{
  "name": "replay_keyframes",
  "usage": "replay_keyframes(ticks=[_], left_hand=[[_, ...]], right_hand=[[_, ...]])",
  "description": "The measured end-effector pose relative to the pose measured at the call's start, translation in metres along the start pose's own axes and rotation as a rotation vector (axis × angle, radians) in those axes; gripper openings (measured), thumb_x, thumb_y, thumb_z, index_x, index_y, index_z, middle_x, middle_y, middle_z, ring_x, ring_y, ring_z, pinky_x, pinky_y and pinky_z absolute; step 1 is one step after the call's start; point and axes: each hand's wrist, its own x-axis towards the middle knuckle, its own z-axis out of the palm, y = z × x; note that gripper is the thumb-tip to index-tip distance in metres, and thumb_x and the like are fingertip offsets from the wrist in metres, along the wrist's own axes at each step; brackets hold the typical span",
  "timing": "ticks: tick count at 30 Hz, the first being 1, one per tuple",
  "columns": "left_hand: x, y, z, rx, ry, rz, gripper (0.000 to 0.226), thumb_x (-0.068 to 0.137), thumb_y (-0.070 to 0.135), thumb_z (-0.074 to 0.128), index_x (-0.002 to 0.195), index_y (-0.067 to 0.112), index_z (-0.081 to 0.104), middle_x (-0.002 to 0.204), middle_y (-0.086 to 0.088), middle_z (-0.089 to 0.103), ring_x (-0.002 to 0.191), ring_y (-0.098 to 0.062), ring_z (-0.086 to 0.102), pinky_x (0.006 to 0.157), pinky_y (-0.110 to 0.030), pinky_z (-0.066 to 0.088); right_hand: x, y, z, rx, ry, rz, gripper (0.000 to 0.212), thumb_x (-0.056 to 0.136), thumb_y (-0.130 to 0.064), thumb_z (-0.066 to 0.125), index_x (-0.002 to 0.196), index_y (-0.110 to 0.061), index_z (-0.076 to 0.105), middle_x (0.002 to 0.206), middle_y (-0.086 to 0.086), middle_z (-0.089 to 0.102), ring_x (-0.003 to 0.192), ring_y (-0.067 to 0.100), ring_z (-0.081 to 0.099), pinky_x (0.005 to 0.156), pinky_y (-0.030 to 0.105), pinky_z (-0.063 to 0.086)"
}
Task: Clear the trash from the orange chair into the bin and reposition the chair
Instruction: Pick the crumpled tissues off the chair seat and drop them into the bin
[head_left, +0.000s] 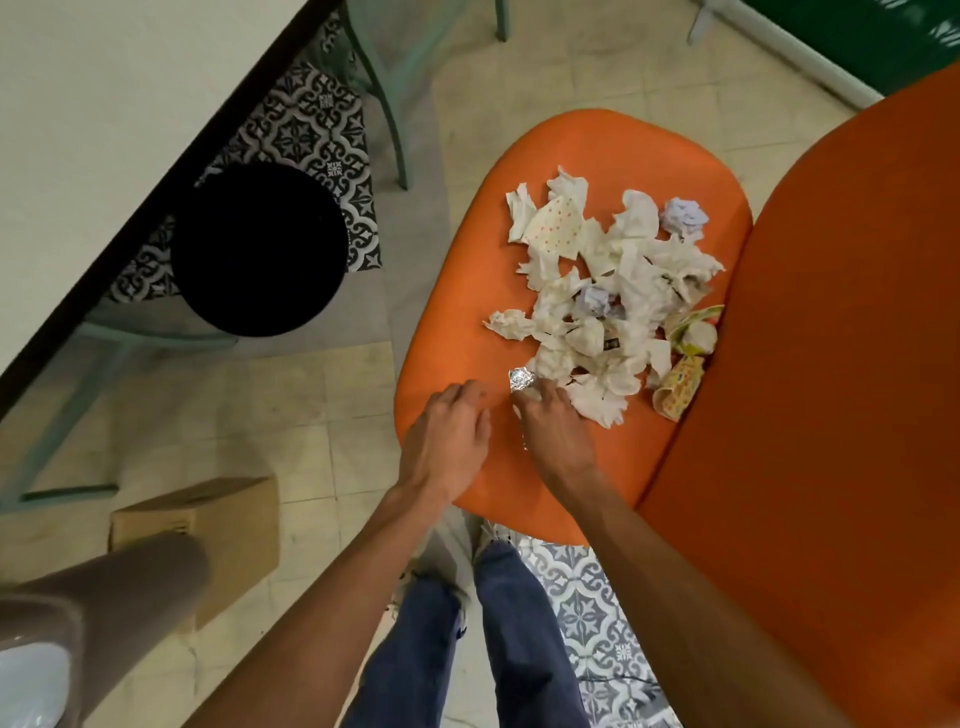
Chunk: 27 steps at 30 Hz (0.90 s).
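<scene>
An orange chair (582, 150) fills the right of the view, its seat heaped with crumpled white tissues (623, 270), a dotted paper scrap (556, 223) and yellow wrappers (680, 384). A black round bin (260, 249) stands on the floor to the left of the seat. My right hand (556, 431) pinches a crumpled foil piece (521, 382) at the near edge of the heap. My left hand (447, 436) lies on the bare orange seat just left of it, fingers loosely curled, holding nothing.
A white table (78, 130) with a dark edge runs along the upper left, with green chair legs (387, 119) behind the bin. A cardboard box (208, 525) and a brown stool-like object (93, 613) sit at the lower left. My legs in jeans (514, 649) stand below the seat.
</scene>
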Motion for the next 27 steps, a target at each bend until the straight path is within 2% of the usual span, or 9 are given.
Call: replay_keyframes(ticks=[6,11,14,17,20,21,23,26,27], left_hand=[[0.061,0.014,0.003,-0.01,0.066,0.089,0.034,0.098,0.022,0.066,0.131,0.018,0.058,0.126,-0.004,0.062,0.112,-0.029,0.061,0.085,-0.052,0.058],[0.109,0.033,0.02,0.023,0.088,0.08,0.051,0.098,0.028,0.071,0.145,0.022,0.051,0.146,-0.003,0.051,0.124,-0.032,0.054,0.085,-0.047,0.058],[0.132,0.03,0.039,-0.016,-0.004,0.059,0.059,0.095,0.022,0.074,0.149,0.029,0.051,0.15,-0.004,0.047,0.129,-0.034,0.05,0.096,-0.046,0.055],[0.14,0.02,0.056,0.019,-0.032,0.054,0.045,0.095,0.008,0.071,0.139,0.018,0.065,0.139,-0.009,0.057,0.126,-0.034,0.051,0.1,-0.041,0.052],[0.14,0.011,0.059,0.019,0.01,0.029,0.038,0.093,-0.006,0.064,0.121,0.016,0.077,0.12,-0.01,0.066,0.108,-0.029,0.062,0.09,-0.037,0.056],[0.139,0.009,0.057,-0.002,0.014,0.017,0.036,0.092,-0.006,0.067,0.117,0.016,0.079,0.115,-0.01,0.068,0.101,-0.028,0.066,0.088,-0.037,0.058],[0.135,0.008,0.047,-0.037,0.027,-0.005,0.033,0.09,0.0,0.075,0.117,0.018,0.08,0.114,-0.011,0.071,0.096,-0.025,0.069,0.086,-0.031,0.058],[0.123,0.005,0.026,-0.116,0.08,-0.025,0.031,0.088,0.005,0.081,0.117,0.018,0.079,0.114,-0.007,0.074,0.091,-0.009,0.065,0.079,-0.012,0.049],[0.116,0.002,0.018,-0.144,0.106,-0.036,0.03,0.088,0.006,0.082,0.115,0.018,0.079,0.113,-0.005,0.075,0.088,-0.005,0.063,0.078,-0.009,0.049]], right_hand=[[-0.007,0.013,0.009,0.134,-0.024,-0.006,0.033,0.103,-0.006,0.055,0.134,-0.007,0.064,0.138,0.02,0.057,0.128,0.037,0.053,0.097,0.044,0.051],[-0.016,0.018,-0.001,0.274,0.024,0.046,0.037,0.102,-0.01,0.06,0.136,-0.018,0.068,0.136,0.013,0.061,0.122,0.035,0.058,0.098,0.044,0.054],[-0.022,0.019,-0.008,0.35,0.079,0.039,0.045,0.1,-0.004,0.053,0.136,-0.025,0.069,0.132,0.006,0.06,0.116,0.03,0.056,0.094,0.042,0.052],[-0.025,0.02,-0.016,0.476,0.087,0.095,0.035,0.102,-0.029,0.051,0.131,-0.036,0.069,0.136,-0.005,0.06,0.123,0.02,0.055,0.098,0.039,0.051],[-0.025,0.023,-0.021,0.609,0.123,0.163,0.036,0.099,-0.053,0.051,0.128,-0.044,0.07,0.129,-0.021,0.058,0.122,0.002,0.055,0.093,0.016,0.046],[-0.025,0.024,-0.022,0.598,0.134,0.156,0.035,0.1,-0.05,0.051,0.129,-0.045,0.07,0.128,-0.023,0.057,0.121,0.0,0.054,0.091,0.009,0.043],[-0.024,0.024,-0.024,0.597,0.148,0.16,0.035,0.104,-0.036,0.049,0.13,-0.038,0.072,0.13,-0.016,0.061,0.121,0.003,0.055,0.094,0.008,0.041],[-0.022,0.017,-0.034,0.641,0.165,0.171,0.036,0.104,-0.018,0.049,0.129,-0.026,0.074,0.127,-0.005,0.068,0.115,0.006,0.056,0.09,0.001,0.034],[-0.021,0.012,-0.038,0.608,0.189,0.144,0.036,0.103,-0.014,0.051,0.129,-0.026,0.074,0.126,-0.004,0.068,0.113,0.008,0.057,0.091,0.005,0.037]])
